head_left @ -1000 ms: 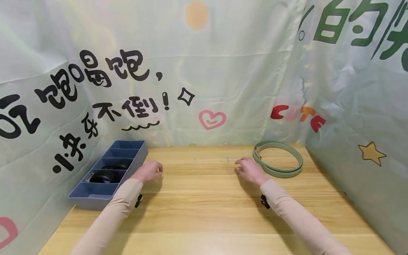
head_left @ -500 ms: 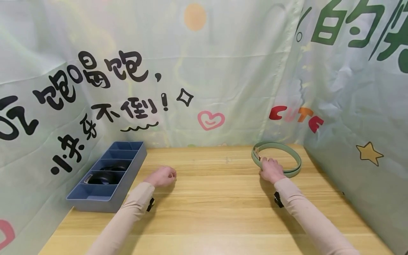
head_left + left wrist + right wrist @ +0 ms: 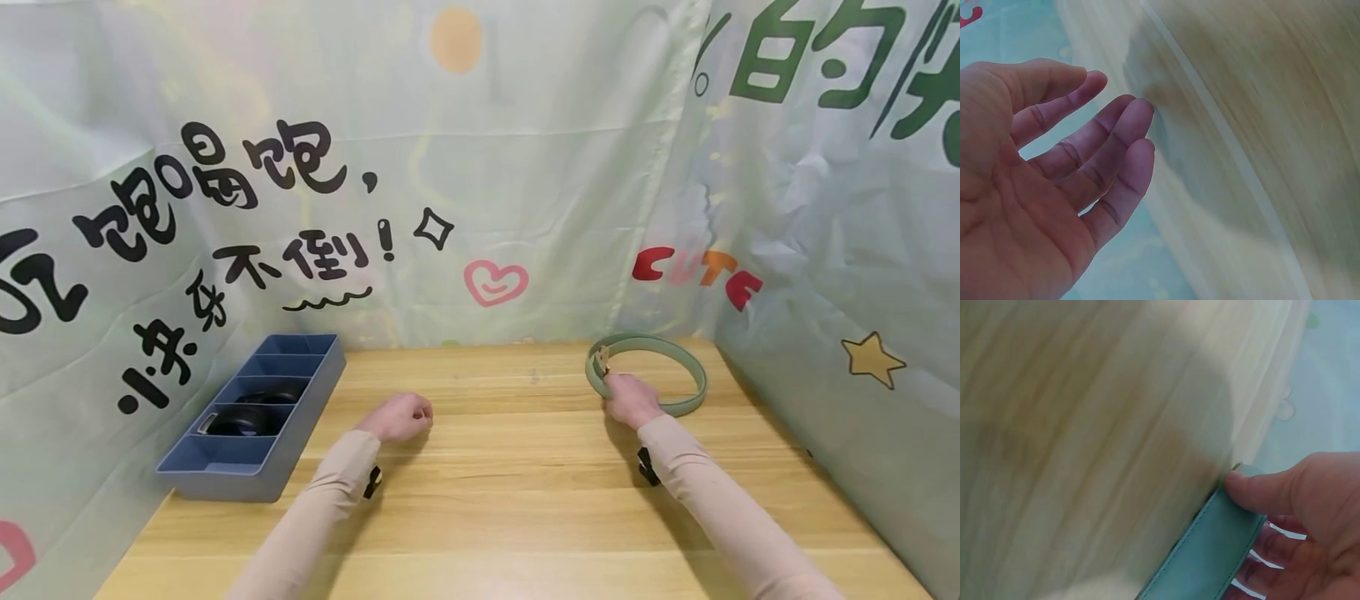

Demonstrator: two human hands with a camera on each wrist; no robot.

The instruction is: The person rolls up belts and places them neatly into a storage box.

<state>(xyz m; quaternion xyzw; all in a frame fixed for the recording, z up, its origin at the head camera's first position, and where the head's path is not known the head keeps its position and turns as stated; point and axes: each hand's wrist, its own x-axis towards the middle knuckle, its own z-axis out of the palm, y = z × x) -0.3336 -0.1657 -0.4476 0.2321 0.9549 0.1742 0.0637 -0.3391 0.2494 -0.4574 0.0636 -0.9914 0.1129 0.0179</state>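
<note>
A green belt (image 3: 686,360) lies coiled in a wide loop at the back right of the table, its buckle (image 3: 602,358) on the loop's left side. My right hand (image 3: 632,400) grips the near left part of the loop. In the right wrist view the thumb presses on the stitched belt strap (image 3: 1210,540), with the other fingers behind it. My left hand (image 3: 401,417) hovers over the table left of the middle and holds nothing. Its fingers hang loosely curled in the left wrist view, apart from the thumb (image 3: 1054,78).
At the left stands a blue-grey divided tray (image 3: 296,454). Black rolled belts (image 3: 242,420) lie in two of its compartments. Printed cloth (image 3: 555,167) hangs along the back and both sides of the wooden table (image 3: 480,517).
My right hand has moved right to the green belt and taken hold of it; the loop has shifted slightly left. My left hand has moved right, away from the tray.
</note>
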